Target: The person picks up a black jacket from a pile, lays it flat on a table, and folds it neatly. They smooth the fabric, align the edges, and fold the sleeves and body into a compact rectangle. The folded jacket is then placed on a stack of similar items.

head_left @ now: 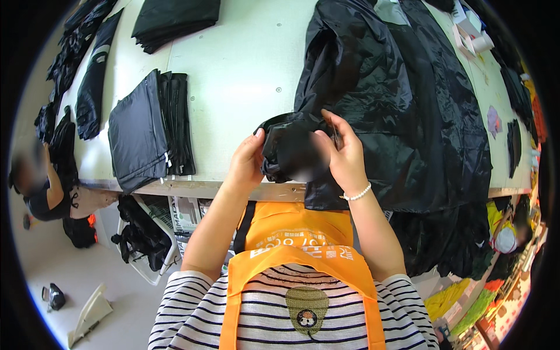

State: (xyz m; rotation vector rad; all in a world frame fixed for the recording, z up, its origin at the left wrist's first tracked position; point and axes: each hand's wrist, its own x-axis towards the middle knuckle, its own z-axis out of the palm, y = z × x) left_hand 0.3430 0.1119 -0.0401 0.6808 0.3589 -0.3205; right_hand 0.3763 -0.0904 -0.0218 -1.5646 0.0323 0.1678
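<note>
The pale worktop (239,76) stretches out in front of me, its wooden edge nearest my body. Across its right half a big, glossy black cloth (431,116) lies creased, hanging over the near edge. I wear a striped shirt (274,309) and an orange apron (297,224) over it. Left of centre, a folded black stack (140,134) lies near the edge, and farther away is a second dark pile (175,23), folded flat. Below the worktop on the left stands a white basket (169,251) with black fabric in it, and beyond it, at the far left, another person (46,195) reaches toward black cloth.

The black bundle (277,146) is in front of me in the middle, at the near edge of the worktop, between my two hands. My left fingers (252,144) are clamped on its left side, thumb uppermost. My right fingers (345,131) clasp its right side, thumb and forefinger spread; a blur hides part of it, and I cannot tell whether it joins the big cloth. On the far right lies a small purple scrap (494,121); smaller still are the beads of my right wrist's white bracelet (357,193).
</note>
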